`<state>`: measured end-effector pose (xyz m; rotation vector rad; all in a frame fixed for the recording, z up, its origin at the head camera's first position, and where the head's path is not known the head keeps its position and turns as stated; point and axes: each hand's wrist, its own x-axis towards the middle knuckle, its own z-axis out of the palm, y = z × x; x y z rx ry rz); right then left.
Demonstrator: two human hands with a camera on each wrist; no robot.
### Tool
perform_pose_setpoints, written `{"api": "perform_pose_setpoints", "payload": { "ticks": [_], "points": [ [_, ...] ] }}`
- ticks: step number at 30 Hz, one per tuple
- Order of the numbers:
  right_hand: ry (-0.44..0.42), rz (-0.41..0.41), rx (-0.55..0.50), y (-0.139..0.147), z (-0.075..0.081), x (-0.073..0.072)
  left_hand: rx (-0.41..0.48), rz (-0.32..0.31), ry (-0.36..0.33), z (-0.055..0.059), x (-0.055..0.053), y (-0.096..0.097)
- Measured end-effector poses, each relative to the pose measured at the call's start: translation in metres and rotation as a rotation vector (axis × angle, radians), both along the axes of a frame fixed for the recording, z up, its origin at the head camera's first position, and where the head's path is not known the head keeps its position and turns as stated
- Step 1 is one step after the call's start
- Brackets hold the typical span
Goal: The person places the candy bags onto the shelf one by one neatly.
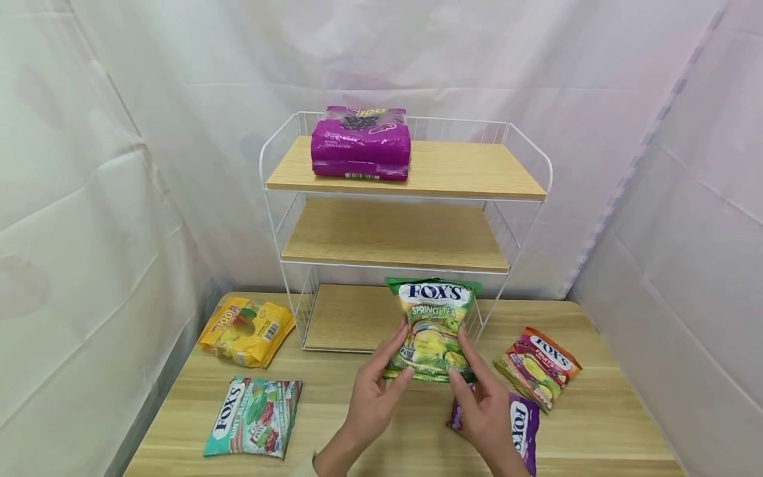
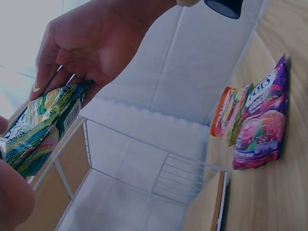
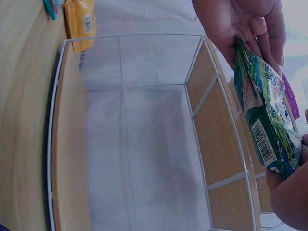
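Left hand (image 1: 374, 397): pinching the 9 o'clock side of the green bag (image 1: 430, 334), thumb on the lower front, fingers up along the edge.
Right hand (image 1: 485, 404): grasping the same bag at 3 o'clock, thumb near the bottom corner, much a mirror of its partner.
Green bag: held up off the bench (image 1: 602, 424) between the two hands, lettering toward 6 o'clock, with the rack (image 1: 396, 232) beyond it toward 12.
Squeeze: I'd keep it light and even from both sides; the soft plastic would probably buckle under a hard push.
Bag top: stands above the fingertips with nothing gripping it, so it might flop; a level, unhurried hold looks wisest to me.
Rack wire: better to keep the bag's corners clear, since they could snag.
Small purple bag (image 1: 521, 424): on the bench under the right hand at about 5 o'clock; worth keeping that wrist high enough not to brush it.
Forearms: reaching in from 7 and 5 o'clock, slanting inward, fingertips toward 12, palms facing each other.
Other bags: yellow bag (image 1: 247, 331) at 9, turquoise bag (image 1: 256, 417) at 8, orange bag (image 1: 539, 368) just past 3, big purple bag (image 1: 360, 149) on the top shelf at 11.
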<state>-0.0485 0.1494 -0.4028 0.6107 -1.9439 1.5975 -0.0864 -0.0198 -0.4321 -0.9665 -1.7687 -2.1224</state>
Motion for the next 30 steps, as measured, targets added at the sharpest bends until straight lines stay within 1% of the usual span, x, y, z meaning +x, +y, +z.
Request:
{"api": "perform_pose_setpoints", "payload": {
  "ticks": [2,5,9,12,15,17,19,21,26,28,30],
  "points": [
    [0.041,0.012,-0.010,0.002,0.001,-0.005,0.009,-0.008,0.024,0.005,-0.004,0.001],
    [0.067,0.013,-0.024,0.006,0.001,-0.013,0.024,-0.018,0.066,0.013,-0.010,0.003],
    [0.119,0.028,-0.037,0.012,0.005,-0.023,0.032,-0.030,0.107,0.027,-0.018,0.007],
    [0.155,0.028,-0.019,0.016,0.014,-0.027,0.031,-0.036,0.129,0.042,-0.020,0.010],
    [0.165,-0.008,0.024,0.020,0.025,-0.027,0.025,-0.034,0.137,0.059,-0.019,0.012],
    [0.178,-0.015,0.034,0.022,0.031,-0.028,0.024,-0.031,0.150,0.068,-0.019,0.014],
    [0.203,-0.019,0.044,0.024,0.036,-0.031,0.027,-0.030,0.157,0.074,-0.021,0.017],
    [0.232,-0.004,0.038,0.025,0.041,-0.035,0.031,-0.032,0.177,0.077,-0.026,0.020],
    [0.277,0.017,0.024,0.028,0.058,-0.043,0.022,-0.034,0.228,0.080,-0.045,0.027],
    [0.286,0.018,0.026,0.030,0.063,-0.048,0.015,-0.026,0.250,0.084,-0.052,0.029],
    [0.290,0.022,0.021,0.033,0.067,-0.053,0.006,-0.017,0.273,0.091,-0.058,0.031]
  ]
}}
